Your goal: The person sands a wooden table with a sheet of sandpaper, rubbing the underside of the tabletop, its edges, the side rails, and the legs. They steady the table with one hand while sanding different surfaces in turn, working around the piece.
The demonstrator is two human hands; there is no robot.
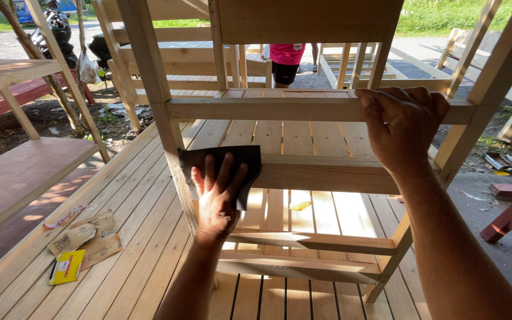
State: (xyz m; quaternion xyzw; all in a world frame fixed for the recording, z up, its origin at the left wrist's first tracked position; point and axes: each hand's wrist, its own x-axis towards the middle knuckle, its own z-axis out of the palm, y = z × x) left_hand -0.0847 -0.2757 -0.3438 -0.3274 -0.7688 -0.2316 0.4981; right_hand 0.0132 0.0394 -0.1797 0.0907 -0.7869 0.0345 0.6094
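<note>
Two hands are working on a bare wooden frame [303,109] that is standing on a slatted wooden deck [143,237] outdoors. We are pressing our left hand [217,198], fingers spread flat, against a dark sheet of sandpaper [220,160], which is lying over the joint where the frame's left upright meets its middle crossrail [327,173]. We are closing our right hand [401,127] over the upper rail, fingers curled over its top edge near the right upright. The sheet is looking thin and limp, bending around the corner of the wood, so we are judging it light, rough-faced and best held by a flat palm rather than a pinch. The frame is appearing stiff and fairly light, with the rails offering the surest hold. The crossrail's long axis is running left to right across the view, and the uprights are leaning slightly away from us. More sandpaper sheets [87,240] and a yellow packet [68,266] are lying on the deck to the left.
</note>
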